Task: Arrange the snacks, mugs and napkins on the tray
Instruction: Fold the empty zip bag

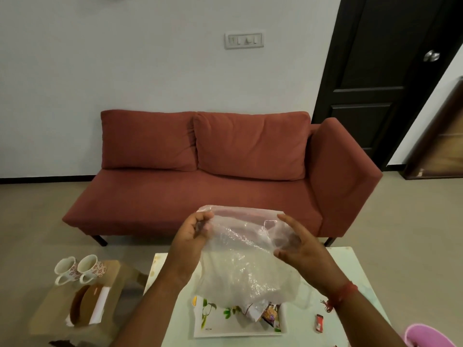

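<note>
Two hands [190,236] [298,244] on one clear bag [240,259] — snack packets [265,313] (print unreadable) below

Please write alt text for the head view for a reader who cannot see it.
Two hands, left hand and right hand, hold a crinkled clear plastic bag above a white floral tray with snack packets. Two flowered white mugs stand on a wooden stool at left.
</note>
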Tool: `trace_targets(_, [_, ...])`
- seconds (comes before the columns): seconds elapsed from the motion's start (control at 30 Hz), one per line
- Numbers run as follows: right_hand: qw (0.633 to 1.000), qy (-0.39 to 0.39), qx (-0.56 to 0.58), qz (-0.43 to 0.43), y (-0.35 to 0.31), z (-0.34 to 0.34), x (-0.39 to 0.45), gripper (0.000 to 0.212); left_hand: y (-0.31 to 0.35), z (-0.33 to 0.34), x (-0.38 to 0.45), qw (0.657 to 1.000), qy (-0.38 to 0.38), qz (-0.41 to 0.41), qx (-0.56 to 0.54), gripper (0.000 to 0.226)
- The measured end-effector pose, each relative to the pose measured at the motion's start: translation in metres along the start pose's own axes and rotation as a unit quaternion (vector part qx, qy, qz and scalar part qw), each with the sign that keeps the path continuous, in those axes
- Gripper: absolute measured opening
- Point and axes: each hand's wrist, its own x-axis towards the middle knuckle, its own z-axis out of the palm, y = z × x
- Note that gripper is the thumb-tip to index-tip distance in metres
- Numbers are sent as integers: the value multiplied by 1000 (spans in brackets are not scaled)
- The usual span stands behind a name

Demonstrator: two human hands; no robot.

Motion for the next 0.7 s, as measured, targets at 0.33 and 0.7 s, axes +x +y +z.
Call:
trace_targets(0.33, [943, 142, -286, -97, -23, 2, 31, 12, 1, -34, 23, 927, 50, 170, 331, 3])
trace_targets(0.7, [988, 148, -2, -34, -34, 12, 48, 9, 16, -32, 37, 985, 58, 59, 152, 12])
